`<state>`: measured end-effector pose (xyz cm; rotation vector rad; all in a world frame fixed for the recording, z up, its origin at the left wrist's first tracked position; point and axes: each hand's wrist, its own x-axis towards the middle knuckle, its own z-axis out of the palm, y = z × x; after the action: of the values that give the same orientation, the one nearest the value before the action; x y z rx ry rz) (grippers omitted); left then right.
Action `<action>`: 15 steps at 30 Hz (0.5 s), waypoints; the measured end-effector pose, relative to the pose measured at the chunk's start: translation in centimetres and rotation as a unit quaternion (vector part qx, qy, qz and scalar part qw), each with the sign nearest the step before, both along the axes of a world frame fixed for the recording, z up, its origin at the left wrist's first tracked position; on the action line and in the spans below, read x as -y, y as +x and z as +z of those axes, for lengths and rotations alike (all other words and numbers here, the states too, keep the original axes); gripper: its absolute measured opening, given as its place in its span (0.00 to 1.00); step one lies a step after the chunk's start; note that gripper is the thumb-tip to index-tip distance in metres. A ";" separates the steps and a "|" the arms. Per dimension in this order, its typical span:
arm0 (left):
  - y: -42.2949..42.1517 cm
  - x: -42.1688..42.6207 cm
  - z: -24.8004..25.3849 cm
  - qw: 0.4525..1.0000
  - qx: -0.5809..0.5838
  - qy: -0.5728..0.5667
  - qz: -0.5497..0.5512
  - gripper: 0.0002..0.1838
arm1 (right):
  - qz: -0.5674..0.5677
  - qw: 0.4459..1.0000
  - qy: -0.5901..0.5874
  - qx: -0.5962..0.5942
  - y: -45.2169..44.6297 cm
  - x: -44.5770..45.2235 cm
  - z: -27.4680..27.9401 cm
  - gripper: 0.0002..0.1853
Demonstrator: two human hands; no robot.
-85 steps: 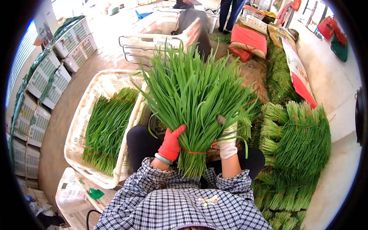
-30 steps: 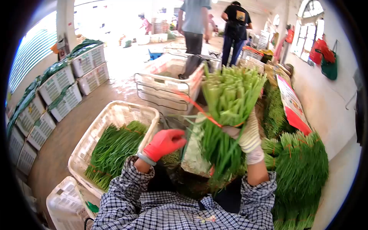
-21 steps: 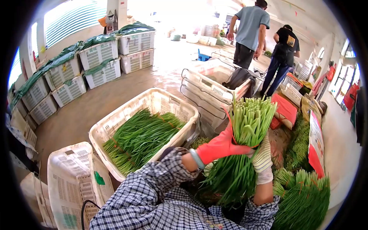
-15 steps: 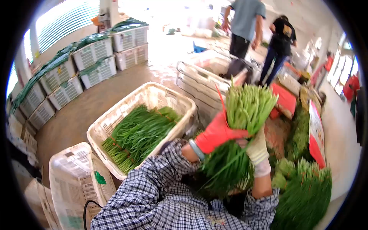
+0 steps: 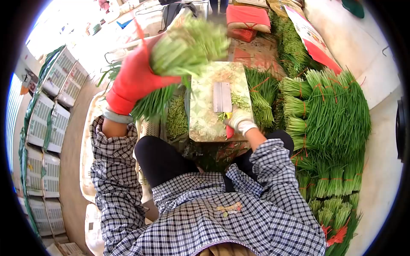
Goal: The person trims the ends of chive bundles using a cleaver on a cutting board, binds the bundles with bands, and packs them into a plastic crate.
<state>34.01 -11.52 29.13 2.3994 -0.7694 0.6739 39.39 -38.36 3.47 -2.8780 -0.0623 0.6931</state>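
A bundle of green stalks (image 5: 192, 46), blurred, is raised at the upper left, cut ends up and leaves hanging down. My left hand (image 5: 136, 77), in a red glove, grips it round the middle. My right hand (image 5: 242, 120), in a pale glove, is closed round the cleaver's handle at the right front of a patterned board (image 5: 200, 91). The cleaver's wide metal blade (image 5: 222, 97) lies flat on that board, with cut green bits (image 5: 240, 101) beside it. Tied bundles (image 5: 261, 96) lie just right of the board.
Many tied bundles (image 5: 333, 111) are stacked on the right along the wall (image 5: 384, 128). White crates (image 5: 40, 123) line the left side. A pale crate (image 5: 87, 170) stands by my left arm. Red packages (image 5: 247, 19) lie beyond the board. Part of a person's legs shows at the top.
The bundle has gone from between both hands to my left hand alone, up and left. My right hand has let go of it and now holds the cleaver. The view has swung down toward the board.
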 end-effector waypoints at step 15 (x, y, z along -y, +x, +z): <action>8.2 3.2 -18.3 0.890 -0.417 0.181 -0.038 0.38 | -0.054 0.929 0.294 0.216 -8.3 1.4 -2.4 0.32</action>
<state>42.26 -14.77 10.82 2.5991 -0.6197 -0.5856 31.07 -39.72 1.07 -2.3658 -0.1407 -0.0099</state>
